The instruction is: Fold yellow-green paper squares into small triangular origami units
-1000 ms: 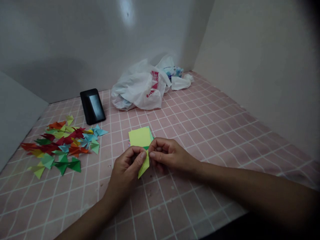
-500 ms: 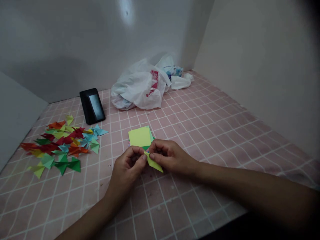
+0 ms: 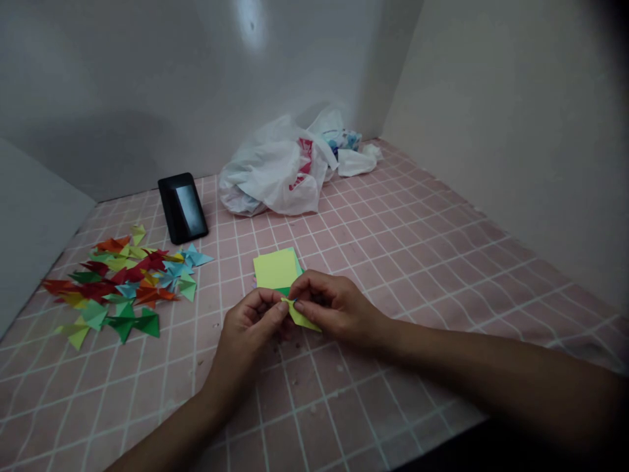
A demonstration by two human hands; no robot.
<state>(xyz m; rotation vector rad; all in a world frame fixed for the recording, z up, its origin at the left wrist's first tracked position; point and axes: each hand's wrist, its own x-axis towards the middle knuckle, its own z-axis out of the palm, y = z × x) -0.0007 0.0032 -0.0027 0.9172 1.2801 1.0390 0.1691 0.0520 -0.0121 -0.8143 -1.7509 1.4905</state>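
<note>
Between my two hands is a small folded piece of yellow paper point(image 3: 303, 318). My left hand point(image 3: 254, 322) pinches its left tip between thumb and fingers. My right hand point(image 3: 339, 307) grips its upper edge, thumb in front and fingers curled behind, hiding part of the folds. Just beyond my fingers lies a stack of square paper sheets point(image 3: 276, 269), yellow on top, with green edges showing below. Off to the left is a loose pile of folded paper pieces point(image 3: 125, 275) in red, orange, yellow, green and light blue.
A black device with a glossy screen point(image 3: 183, 208) lies behind the folded pieces. White plastic bags point(image 3: 275, 170) sit crumpled against the back wall. A pink cloth with a white grid point(image 3: 393, 262) covers the surface, with walls at the left, back and right.
The folded yellow paper has tilted slightly, its lower point rising a little. My right fingers have shifted slightly left along its upper edge. Both hands still hold it.
</note>
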